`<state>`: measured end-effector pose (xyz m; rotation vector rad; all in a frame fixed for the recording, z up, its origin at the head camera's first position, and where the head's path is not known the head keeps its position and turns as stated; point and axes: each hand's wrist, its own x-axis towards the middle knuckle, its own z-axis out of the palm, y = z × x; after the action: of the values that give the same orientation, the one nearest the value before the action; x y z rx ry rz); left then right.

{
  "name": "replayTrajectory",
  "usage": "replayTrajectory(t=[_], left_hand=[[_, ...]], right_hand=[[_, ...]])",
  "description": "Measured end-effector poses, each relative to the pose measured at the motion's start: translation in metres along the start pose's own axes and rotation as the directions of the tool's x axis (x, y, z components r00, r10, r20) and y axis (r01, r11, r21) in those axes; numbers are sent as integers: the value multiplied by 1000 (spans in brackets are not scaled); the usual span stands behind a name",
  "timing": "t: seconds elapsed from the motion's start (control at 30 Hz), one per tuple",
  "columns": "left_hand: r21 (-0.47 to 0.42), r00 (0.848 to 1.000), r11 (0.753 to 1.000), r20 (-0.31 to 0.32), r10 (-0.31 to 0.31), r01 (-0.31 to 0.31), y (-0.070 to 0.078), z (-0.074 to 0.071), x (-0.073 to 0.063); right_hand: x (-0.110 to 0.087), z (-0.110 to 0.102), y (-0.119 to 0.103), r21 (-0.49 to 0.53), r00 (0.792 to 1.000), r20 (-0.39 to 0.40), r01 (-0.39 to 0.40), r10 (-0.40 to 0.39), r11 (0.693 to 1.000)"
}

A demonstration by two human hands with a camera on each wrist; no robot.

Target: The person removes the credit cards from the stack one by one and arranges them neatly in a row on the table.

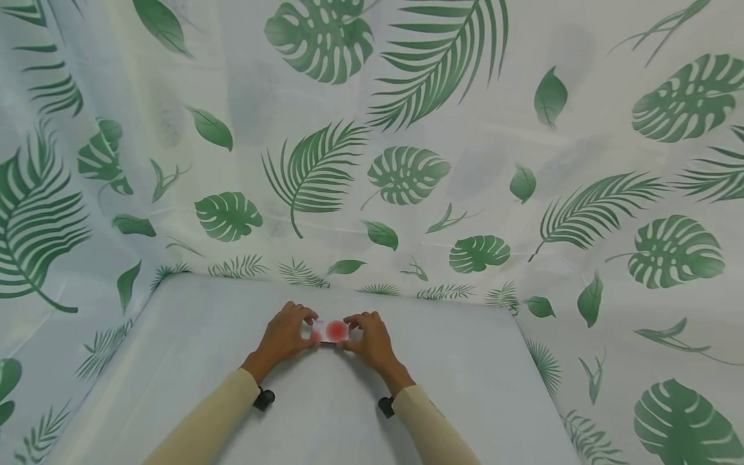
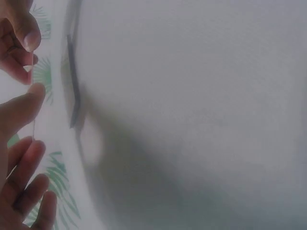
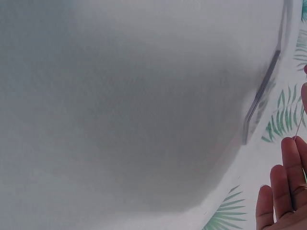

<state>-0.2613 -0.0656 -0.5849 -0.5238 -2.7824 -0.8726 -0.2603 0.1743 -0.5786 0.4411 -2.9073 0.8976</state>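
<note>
A small, thin white card (image 1: 337,330) with a red round print spans the space between both hands in the head view. My left hand (image 1: 287,332) pinches its left end between thumb and fingers. At the other end, my right hand (image 1: 372,339) pinches it the same way. The left wrist view shows the card edge-on as a thin line, with the left fingers (image 2: 31,163) below and the right hand above. Only part of the right hand (image 3: 290,187) enters the right wrist view. Beneath the card lies a thin dark-edged flat object (image 2: 74,79), its kind unclear.
A white table surface (image 1: 325,413) spreads under the hands. Behind it and along both sides hang white sheets (image 1: 476,155) printed with green leaves. Small black wrist cameras (image 1: 264,399) sit at the sleeve cuffs.
</note>
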Motion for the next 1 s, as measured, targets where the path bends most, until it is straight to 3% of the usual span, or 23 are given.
replayTrajectory(t=[0.3,0.57,1.0], left_hand=[[-14,999,999,-7,-38,38,-4,-11,-16],[25,999,1000,-42,-4,5,-7,-21,-29],[68,995,998,-96,6,1,-20,-31,-47]], right_hand=[[-8,7,-14,29,1000,-3,15,-15,999],[-12,15,-24,60,998,-30,61,-59,996],[-14,28,-44,32,995,-35,97,-96,995]])
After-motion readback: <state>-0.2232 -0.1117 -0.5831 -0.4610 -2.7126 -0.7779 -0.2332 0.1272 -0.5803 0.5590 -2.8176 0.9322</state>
